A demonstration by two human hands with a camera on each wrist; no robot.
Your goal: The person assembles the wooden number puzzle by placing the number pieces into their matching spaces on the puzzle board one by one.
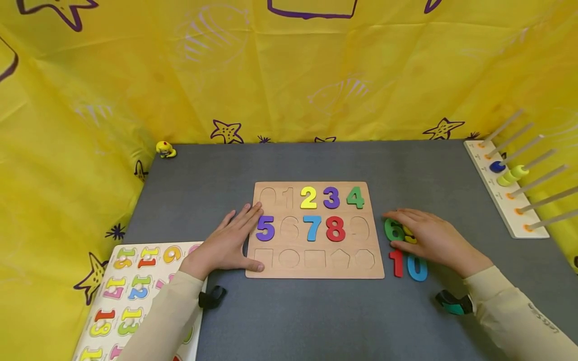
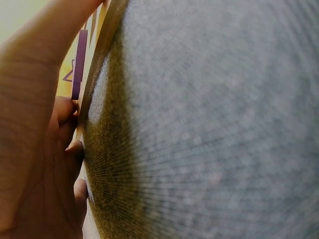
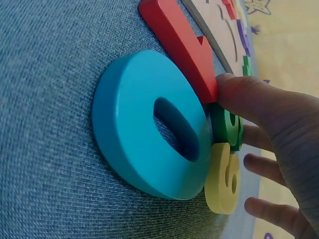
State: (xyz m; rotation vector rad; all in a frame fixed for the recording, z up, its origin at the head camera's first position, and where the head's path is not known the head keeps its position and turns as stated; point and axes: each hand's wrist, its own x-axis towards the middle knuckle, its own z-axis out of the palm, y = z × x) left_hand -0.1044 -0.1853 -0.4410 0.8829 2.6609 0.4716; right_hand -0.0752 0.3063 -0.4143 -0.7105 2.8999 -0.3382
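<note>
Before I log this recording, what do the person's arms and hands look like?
Both hands are ungloved. The sleeves are long and beige, dark lettering marking the right one. Small black gadgets show beside them, the right one partly teal.

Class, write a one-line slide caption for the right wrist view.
Right hand at the green 6, with the red 1, blue 0 and yellow digit nearby.

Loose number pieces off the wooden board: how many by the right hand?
4, right of the board: green 6 at the right hand, yellow piece partly under it, red 1 and blue 0 nearer the person. The hand may hide more.
</note>
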